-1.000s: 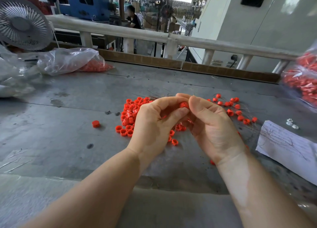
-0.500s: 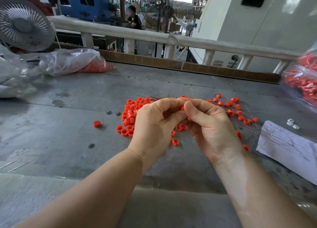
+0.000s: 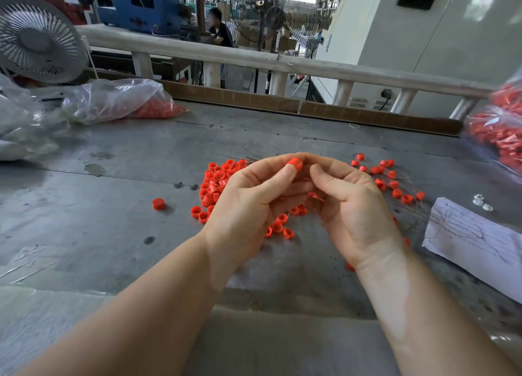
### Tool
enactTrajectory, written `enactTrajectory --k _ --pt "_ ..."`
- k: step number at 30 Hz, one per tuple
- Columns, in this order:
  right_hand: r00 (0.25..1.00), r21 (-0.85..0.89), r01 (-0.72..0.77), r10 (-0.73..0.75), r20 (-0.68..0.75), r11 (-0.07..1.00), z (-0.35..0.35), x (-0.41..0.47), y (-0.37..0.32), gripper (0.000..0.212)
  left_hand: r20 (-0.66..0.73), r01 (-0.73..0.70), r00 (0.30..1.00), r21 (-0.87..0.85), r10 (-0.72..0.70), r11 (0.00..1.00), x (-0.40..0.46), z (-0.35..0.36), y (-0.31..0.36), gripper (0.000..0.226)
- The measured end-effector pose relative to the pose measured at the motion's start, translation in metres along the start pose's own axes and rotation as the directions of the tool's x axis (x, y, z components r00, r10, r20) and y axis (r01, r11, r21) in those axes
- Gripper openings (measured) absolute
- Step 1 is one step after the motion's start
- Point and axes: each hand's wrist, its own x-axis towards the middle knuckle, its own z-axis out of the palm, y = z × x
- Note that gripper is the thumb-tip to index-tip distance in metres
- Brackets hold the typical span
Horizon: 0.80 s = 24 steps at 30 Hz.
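I'm pinching a red cap [image 3: 295,164] in my left grip [image 3: 248,206]; my right grip's [image 3: 356,209] hold I cannot tell; squeezing off-centre, I'm risking it popping onto the worktop [image 3: 113,223]

Both bare forearms ran from the lower corners of the frame toward its centre. The left grip [image 3: 251,206], thumb side up, pinched an orange cap [image 3: 295,163] between thumb and forefinger. The right grip [image 3: 353,206] faced it with its palm showing and fingers curled toward the cap. Whether it pinched anything was unclear.
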Motion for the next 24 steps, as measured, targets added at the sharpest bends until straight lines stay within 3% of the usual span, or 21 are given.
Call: enactTrajectory --k 14,20,24 --pt "0.999 -0.027 0.03 -0.031 -0.023 0.999 -0.0023 -0.0014 -0.0004 0.019 0.031 0.071 0.997 -0.005 -0.071 0.997 -0.0029 -0.0014 0.0011 0.024" --pt "0.979 -0.216 0.201 -0.2 0.023 0.956 -0.0025 -0.003 0.0019 0.02 -0.081 0.068 0.995 0.029 -0.066 0.997 -0.001 -0.0033 0.0 0.017" --pt "0.978 -0.275 0.195 -0.207 -0.016 0.942 -0.0031 -0.0019 0.0035 0.019 -0.084 0.057 0.995 0.039 -0.054 0.998 -0.0015 -0.0024 0.0016 0.019"
